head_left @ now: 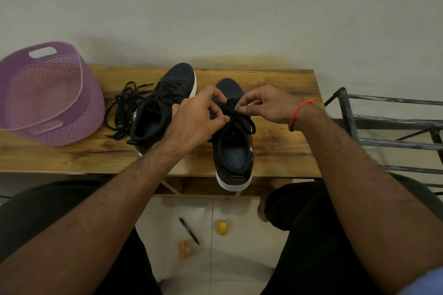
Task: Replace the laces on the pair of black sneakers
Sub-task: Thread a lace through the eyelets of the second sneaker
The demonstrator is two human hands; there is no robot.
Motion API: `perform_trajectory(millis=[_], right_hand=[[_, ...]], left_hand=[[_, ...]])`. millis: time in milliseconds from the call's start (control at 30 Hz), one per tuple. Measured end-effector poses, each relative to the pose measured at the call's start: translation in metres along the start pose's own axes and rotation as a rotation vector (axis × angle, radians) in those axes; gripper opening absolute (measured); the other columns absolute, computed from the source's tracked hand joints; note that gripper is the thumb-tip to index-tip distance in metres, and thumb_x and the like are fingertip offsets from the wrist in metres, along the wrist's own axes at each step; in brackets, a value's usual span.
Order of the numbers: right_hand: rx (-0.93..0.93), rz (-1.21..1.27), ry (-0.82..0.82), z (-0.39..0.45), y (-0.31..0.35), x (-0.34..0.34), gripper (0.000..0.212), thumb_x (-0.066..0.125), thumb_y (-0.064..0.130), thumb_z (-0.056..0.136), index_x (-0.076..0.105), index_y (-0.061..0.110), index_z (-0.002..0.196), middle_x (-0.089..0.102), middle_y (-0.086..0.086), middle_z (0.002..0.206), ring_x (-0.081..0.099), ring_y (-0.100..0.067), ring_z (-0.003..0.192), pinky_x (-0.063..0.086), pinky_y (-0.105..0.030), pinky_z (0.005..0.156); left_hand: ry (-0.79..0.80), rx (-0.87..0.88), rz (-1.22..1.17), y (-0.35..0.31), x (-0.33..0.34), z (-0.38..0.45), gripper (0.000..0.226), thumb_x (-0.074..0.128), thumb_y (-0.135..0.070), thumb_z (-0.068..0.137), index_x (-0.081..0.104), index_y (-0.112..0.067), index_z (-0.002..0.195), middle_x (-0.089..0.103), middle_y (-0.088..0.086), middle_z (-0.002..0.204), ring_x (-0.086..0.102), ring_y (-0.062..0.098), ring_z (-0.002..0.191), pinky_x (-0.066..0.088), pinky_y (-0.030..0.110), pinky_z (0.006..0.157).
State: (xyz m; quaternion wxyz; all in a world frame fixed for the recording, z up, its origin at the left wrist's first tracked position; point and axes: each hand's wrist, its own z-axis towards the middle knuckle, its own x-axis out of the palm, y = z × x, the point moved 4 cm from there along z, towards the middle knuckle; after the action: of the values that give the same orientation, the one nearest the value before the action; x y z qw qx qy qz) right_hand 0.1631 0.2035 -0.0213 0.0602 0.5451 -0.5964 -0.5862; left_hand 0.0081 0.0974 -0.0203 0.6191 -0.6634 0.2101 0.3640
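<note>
While both hands, left (194,122) and right (268,106), pinch the lace (242,120), fingers curled, the right shoe (233,148) sits heel-near for tying access.

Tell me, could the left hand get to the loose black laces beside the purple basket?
Probably yes. The loose laces lie uncovered on the table, but the left sneaker stands between them and the left hand, which pinches the right sneaker's lace.

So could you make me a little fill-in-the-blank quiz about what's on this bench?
1. Both hands, left hand and right hand, pinch the lace of the ____ sneaker.
2. The purple basket lies at the wooden bench's ____ end.
3. The loose laces lie between the basket and the ____ sneaker.

Missing words: right; left; left
</note>
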Motion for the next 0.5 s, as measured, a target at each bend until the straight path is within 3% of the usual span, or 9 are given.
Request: perform_trajectory(millis=[267,400,500], right_hand=[[-0.009,0.015,0.004,-0.0059,0.0047,-0.0005,0.015,0.072,0.024,0.089,0.076,0.019,0.102,0.069,0.011,0.097,0.061,-0.003,0.098,0.047,-0.020,0.082],[-0.028,-0.058,0.007,-0.0040,0.0055,0.0024,0.012,0.072,0.024,0.089,0.075,0.017,0.099,0.069,0.006,0.099,0.063,-0.012,0.101,0.053,-0.032,0.091],[-0.034,-0.088,0.009,-0.0028,0.0045,0.0024,0.006,0.071,0.024,0.091,0.073,0.021,0.095,0.069,0.006,0.095,0.065,-0.016,0.098,0.054,-0.039,0.093]], left_hand=[[-0.053,0.024,-0.040,0.0034,0.0082,-0.0020,0.036,0.079,-0.040,0.083,0.049,-0.048,0.100,0.066,-0.032,0.081,0.056,-0.011,0.069,0.053,0.055,0.088],[-0.069,0.044,-0.023,0.0038,0.0069,-0.0025,0.033,0.078,-0.044,0.083,0.052,-0.046,0.102,0.067,-0.026,0.077,0.056,-0.011,0.070,0.051,0.053,0.091],[0.005,0.048,0.022,0.0019,0.0030,-0.0006,0.039,0.078,-0.046,0.083,0.054,-0.043,0.113,0.068,-0.025,0.078,0.059,-0.009,0.076,0.043,0.052,0.099]])
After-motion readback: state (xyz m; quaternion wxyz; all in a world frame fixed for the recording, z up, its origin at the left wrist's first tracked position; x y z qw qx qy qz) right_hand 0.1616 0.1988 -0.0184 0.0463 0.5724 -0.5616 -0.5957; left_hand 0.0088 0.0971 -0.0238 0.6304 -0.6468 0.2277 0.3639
